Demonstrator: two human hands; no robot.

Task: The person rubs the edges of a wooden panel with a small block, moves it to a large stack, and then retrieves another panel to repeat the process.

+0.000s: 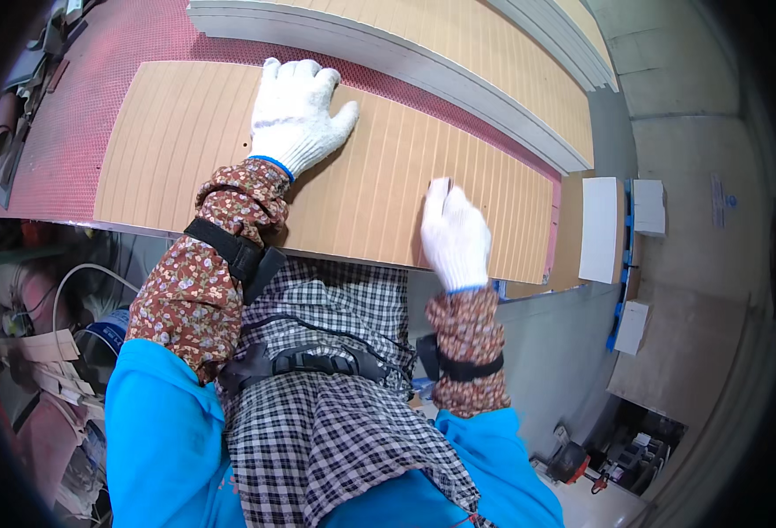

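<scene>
A long tan board (362, 189) with evenly spaced parallel lines lies flat across the red-surfaced table before me. My left hand (300, 113), in a white knitted glove, lies on its left half with fingers spread toward the far edge. My right hand (455, 231), gloved the same way, is closed over the right half of the board, near its front edge. A small greyish edge shows at its fingertips; the rest is hidden, so I cannot make out what it holds. A small dark spot shows on the board left of my left wrist.
Beyond the board lie stacked boards (388, 63) with pale edges. A red textured surface (62, 167) spreads to the left, with clutter along its far left edge. White-topped stacks (601, 229) stand at the right. Below left are a pale hose (71, 280) and a blue bucket-like container.
</scene>
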